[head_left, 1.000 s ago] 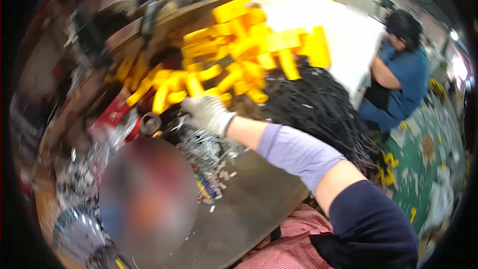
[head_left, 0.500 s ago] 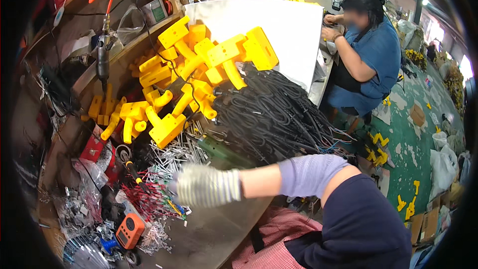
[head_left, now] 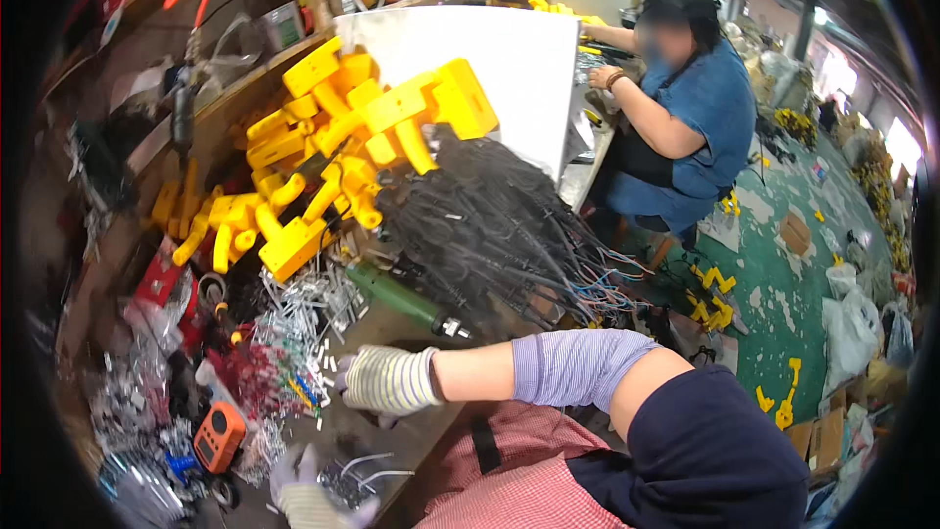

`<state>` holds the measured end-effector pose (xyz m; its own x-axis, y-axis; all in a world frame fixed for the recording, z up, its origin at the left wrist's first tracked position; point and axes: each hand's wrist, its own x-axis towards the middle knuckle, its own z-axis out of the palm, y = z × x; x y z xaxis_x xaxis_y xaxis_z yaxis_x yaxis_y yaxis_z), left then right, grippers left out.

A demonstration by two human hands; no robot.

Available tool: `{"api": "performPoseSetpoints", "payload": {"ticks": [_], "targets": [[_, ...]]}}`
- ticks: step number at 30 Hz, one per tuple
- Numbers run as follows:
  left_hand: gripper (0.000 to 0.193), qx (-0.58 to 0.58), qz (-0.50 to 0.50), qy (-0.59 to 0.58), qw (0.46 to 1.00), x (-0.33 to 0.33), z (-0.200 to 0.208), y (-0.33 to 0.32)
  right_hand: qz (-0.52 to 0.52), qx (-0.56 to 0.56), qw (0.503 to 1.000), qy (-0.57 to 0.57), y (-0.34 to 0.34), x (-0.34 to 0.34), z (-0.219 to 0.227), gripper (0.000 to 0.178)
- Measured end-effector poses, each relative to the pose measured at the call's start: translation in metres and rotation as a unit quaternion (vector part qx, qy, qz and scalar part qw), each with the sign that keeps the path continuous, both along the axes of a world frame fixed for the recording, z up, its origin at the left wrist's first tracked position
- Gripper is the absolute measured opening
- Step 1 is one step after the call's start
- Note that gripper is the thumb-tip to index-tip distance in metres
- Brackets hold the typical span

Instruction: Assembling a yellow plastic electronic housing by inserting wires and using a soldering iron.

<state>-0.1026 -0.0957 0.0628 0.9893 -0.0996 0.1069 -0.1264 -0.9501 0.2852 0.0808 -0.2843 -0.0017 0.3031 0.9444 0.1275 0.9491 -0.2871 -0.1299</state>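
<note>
My right hand (head_left: 390,379), in a grey-and-white striped glove, hangs over the bench beside a heap of small silver metal pins (head_left: 299,318). Its fingers are partly hidden and blurred, so what they hold, if anything, does not show. At the near edge my left hand (head_left: 311,495), gloved too, has its thumb and fingers spread apart. Beside those fingers lies a small cluster of dark and silver pieces with pale wires (head_left: 367,470). Left of my right hand are thin red and green wire leads (head_left: 250,367). A green electric screwdriver (head_left: 397,296) lies just beyond it.
Yellow plastic housings (head_left: 392,118) are piled at the back, next to a heap of black cables (head_left: 480,216). A white board (head_left: 470,59) stands behind. An orange meter (head_left: 219,437) sits at near left. Another person (head_left: 676,118) works at the right.
My right hand has drawn back from the wire leads and pins. My left hand has come into view at the near edge. The whole view has shifted, and more of the green screwdriver shows.
</note>
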Motion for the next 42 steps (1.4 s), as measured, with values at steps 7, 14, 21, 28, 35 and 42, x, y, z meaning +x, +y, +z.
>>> {"api": "performPoseSetpoints", "payload": {"ticks": [7,14,21,28,35,42], "targets": [[0.013,-0.033,-0.105,-0.087,0.990,0.037,-0.046,-0.011,-0.024,0.052,0.998,-0.008,-0.019,0.002,0.021,0.052],[0.037,-0.038,-0.043,-0.051,0.997,0.025,-0.056,-0.009,-0.133,0.204,0.957,0.158,-0.038,-0.016,-0.012,0.065],[0.026,-0.105,-0.043,-0.091,0.989,0.029,-0.069,0.002,-0.178,0.304,0.797,0.491,-0.037,-0.054,-0.024,0.090],[0.028,-0.124,-0.017,-0.100,0.987,0.022,-0.063,0.003,-0.021,0.232,0.951,0.204,0.003,-0.054,0.014,0.094],[0.103,-0.119,0.012,0.008,0.993,0.007,-0.061,0.023,-0.056,0.137,0.899,0.413,0.012,-0.061,0.005,0.103],[0.086,-0.115,0.000,0.013,0.993,0.024,-0.061,0.017,0.041,0.058,0.809,0.583,0.009,-0.009,0.032,0.095]]}}
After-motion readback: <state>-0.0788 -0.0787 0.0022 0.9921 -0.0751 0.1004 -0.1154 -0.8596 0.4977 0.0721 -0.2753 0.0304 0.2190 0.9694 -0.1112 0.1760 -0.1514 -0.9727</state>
